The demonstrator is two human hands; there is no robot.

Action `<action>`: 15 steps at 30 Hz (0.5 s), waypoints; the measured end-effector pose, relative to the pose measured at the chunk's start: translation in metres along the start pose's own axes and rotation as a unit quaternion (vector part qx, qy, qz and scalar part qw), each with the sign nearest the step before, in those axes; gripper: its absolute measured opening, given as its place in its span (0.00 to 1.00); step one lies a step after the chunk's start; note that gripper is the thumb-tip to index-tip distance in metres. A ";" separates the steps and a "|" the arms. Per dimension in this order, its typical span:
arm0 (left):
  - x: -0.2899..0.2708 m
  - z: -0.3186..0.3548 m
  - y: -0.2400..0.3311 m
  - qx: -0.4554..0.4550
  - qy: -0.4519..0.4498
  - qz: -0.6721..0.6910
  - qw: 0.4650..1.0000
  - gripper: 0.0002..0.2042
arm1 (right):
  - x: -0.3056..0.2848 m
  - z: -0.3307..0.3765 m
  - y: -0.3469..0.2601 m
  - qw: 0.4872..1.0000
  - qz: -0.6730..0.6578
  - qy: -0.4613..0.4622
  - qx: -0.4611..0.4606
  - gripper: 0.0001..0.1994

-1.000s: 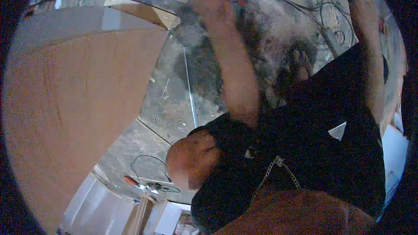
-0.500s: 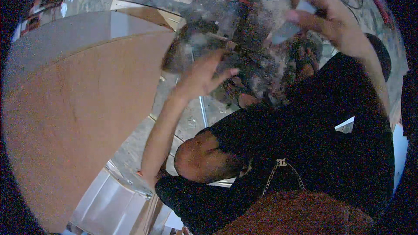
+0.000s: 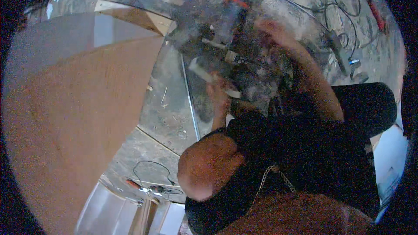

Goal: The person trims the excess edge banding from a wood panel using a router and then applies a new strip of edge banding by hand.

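My left hand (image 3: 220, 93) is closed round a pale, flat strip (image 3: 202, 72), which sticks out beyond the fingers on both sides. In front of it lies a dark corded power tool (image 3: 235, 17) with an orange-red band, a metal head and what looks like a side handle; it resembles an angle grinder. Just right of that tool's body is my right hand (image 3: 276, 35), smeared by motion, so its fingers cannot be made out. Whether it touches the tool is unclear.
A large curved wooden panel (image 3: 82, 113) fills the left side. Cables (image 3: 344, 13) and a dark long-handled tool (image 3: 336, 50) lie on the dusty floor at right. A thin metal rod (image 3: 189, 95) lies left of my knee. White panels (image 3: 106, 209) stand at lower left.
The pale strip has passed from my right hand to my left, which was empty and open. My right hand has moved left and down toward the power tool; my left hand has drawn nearer.
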State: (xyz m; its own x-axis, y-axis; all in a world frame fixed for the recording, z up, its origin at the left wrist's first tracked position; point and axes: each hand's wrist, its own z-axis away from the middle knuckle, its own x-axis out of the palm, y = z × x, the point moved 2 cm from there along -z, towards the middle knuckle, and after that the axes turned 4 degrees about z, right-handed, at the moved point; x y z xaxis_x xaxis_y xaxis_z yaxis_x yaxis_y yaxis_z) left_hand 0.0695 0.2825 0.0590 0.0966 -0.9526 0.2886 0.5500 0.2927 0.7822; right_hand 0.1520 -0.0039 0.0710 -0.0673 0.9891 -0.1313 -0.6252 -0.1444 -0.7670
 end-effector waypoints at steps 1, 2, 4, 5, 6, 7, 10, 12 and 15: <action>-0.017 -0.013 -0.010 0.022 0.028 0.053 0.998 0.19 | 0.017 -0.010 -0.003 1.000 0.009 -0.025 -0.001 0.26; -0.035 -0.019 -0.021 0.037 0.051 0.106 0.992 0.19 | 0.040 -0.023 -0.007 0.999 0.018 -0.050 -0.002 0.26; -0.060 -0.037 -0.045 0.037 0.095 0.144 0.984 0.20 | 0.077 -0.043 -0.006 0.998 0.006 -0.062 0.007 0.25; -0.048 -0.041 -0.052 0.014 0.106 0.142 0.984 0.21 | 0.081 -0.047 0.012 0.999 -0.015 -0.030 0.026 0.24; -0.017 -0.042 -0.039 -0.022 0.118 0.086 0.989 0.22 | 0.081 -0.050 0.034 0.998 -0.040 0.000 0.045 0.23; -0.012 -0.044 -0.031 -0.015 0.120 0.058 0.991 0.22 | 0.090 -0.054 0.028 0.998 -0.056 0.010 -0.011 0.23; -0.010 -0.054 -0.041 0.057 0.079 0.015 0.995 0.24 | 0.112 -0.060 0.017 0.989 -0.118 0.016 -0.093 0.23; -0.003 -0.055 -0.054 0.100 0.094 -0.067 0.988 0.23 | 0.109 -0.067 0.017 0.985 -0.169 -0.015 -0.037 0.24; -0.011 -0.053 -0.040 0.127 0.118 -0.144 0.974 0.21 | 0.130 -0.055 -0.008 0.958 -0.261 -0.059 -0.099 0.25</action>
State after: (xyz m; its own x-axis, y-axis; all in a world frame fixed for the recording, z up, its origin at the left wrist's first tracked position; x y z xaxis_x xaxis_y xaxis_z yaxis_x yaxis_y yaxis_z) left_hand 0.0900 0.2765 -0.0048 0.1733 -0.9820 -0.0747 0.3625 -0.0069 0.9319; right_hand 0.1910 0.1243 0.0251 0.1200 0.9232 0.3651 -0.4382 0.3793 -0.8149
